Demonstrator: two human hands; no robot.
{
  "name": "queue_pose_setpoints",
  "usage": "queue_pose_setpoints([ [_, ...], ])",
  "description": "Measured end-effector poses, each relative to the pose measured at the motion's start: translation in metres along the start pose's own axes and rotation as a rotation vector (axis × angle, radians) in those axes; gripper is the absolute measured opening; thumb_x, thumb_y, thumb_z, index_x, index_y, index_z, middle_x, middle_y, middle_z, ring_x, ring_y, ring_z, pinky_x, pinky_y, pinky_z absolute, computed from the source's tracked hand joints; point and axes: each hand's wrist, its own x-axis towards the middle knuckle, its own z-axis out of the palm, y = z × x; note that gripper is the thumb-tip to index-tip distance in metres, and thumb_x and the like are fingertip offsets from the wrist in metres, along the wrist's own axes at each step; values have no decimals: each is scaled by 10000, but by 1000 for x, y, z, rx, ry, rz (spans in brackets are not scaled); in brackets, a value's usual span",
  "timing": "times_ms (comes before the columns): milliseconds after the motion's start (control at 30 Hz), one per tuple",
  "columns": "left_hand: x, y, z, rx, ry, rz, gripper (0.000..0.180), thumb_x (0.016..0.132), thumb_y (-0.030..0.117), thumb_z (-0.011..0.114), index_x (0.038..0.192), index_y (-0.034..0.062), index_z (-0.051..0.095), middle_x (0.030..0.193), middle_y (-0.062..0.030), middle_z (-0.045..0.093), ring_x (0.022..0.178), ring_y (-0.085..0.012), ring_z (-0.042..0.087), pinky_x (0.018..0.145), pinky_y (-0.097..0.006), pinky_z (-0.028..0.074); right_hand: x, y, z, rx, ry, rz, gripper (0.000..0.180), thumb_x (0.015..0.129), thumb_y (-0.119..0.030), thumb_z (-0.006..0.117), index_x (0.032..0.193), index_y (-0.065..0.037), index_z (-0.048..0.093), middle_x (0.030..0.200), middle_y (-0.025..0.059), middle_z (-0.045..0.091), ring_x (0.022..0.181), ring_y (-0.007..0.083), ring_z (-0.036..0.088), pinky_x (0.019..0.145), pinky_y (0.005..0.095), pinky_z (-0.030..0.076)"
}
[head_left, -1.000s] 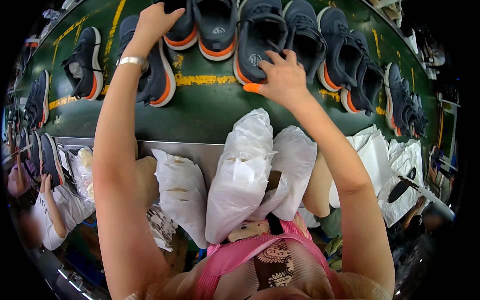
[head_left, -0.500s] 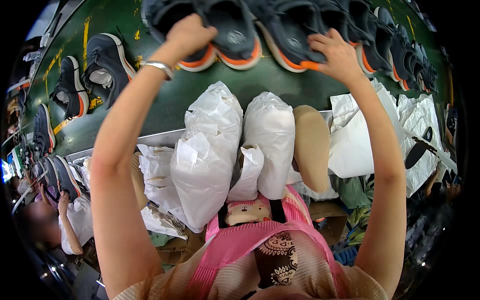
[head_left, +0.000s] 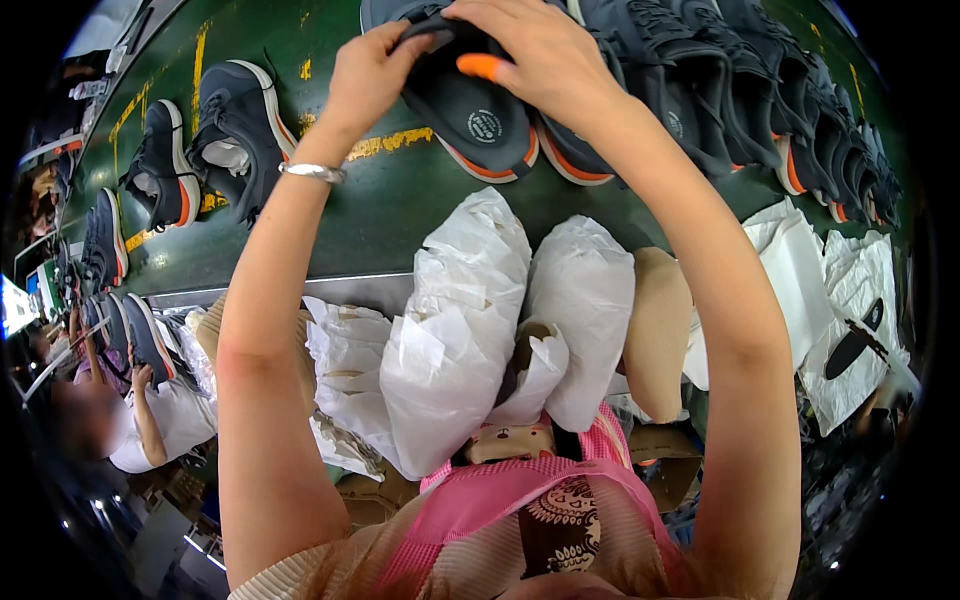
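Note:
At the far edge of the view, both hands work at one dark grey sneaker with a white and orange sole. My left hand pinches the left side of its collar. Curled over the top of the shoe's opening is my right hand, with an orange cover on one digit. Its fingertips are partly hidden at the collar. The pale insole shows a round printed mark. A second sneaker sits close on the right, partly behind my right forearm.
More grey sneakers line the green table to the right; two others stand left. Along the near edge are white paper-wrapped bundles, a beige form and loose paper sheets. A co-worker is at lower left.
My right hand has left a sneaker further right and come over to the one at my left hand. Both hands now meet at its opening. The view has shifted slightly.

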Motion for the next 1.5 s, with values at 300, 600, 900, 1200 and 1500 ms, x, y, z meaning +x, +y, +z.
queue_pose_setpoints([
  [300, 26, -42, 14, -614, -88, -261, 422, 915, 386, 596, 1095, 9, 652, 962, 14, 654, 863, -33, 556, 792, -197, 442, 57, 28, 8, 87, -152, 251, 194, 871, -234, 533, 896, -95, 665, 841, 149, 652, 865, 338, 595, 762, 424, 462],
  [600, 45, -6, 6, -751, 30, -132, 270, 941, 269, 556, 971, 28, 673, 840, 10, 661, 731, -70, 570, 668, -229, 451, 56, 30, 25, 57, -109, 250, 207, 884, -241, 517, 873, -85, 652, 833, 148, 649, 850, 351, 585, 752, 436, 456],
  [900, 20, -46, 10, -425, 1, -207, 454, 898, 413, 609, 1096, 7, 648, 888, 23, 634, 820, -42, 541, 760, -196, 431, 52, 25, 8, 274, -118, 246, 238, 858, -229, 563, 988, -55, 659, 899, 188, 655, 888, 370, 611, 823, 417, 466],
  [1200, -84, 136, -36, -35, 306, 213, 374, 866, 195, 598, 1191, 11, 578, 968, -147, 656, 929, -264, 628, 828, -335, 477, -129, -66, -134, 386, -241, 662, 267, 793, -192, 656, 1021, -53, 655, 923, 116, 673, 857, 303, 632, 809, 372, 488],
  [1500, -223, 204, 41, 92, -253, -40, 578, 817, 165, 674, 1334, 28, 454, 1116, -198, 615, 930, -295, 634, 803, -349, 506, -214, -116, -138, 169, -295, 572, 320, 801, -180, 666, 1098, -65, 628, 1144, 87, 579, 1004, 269, 556, 851, 372, 479],
])
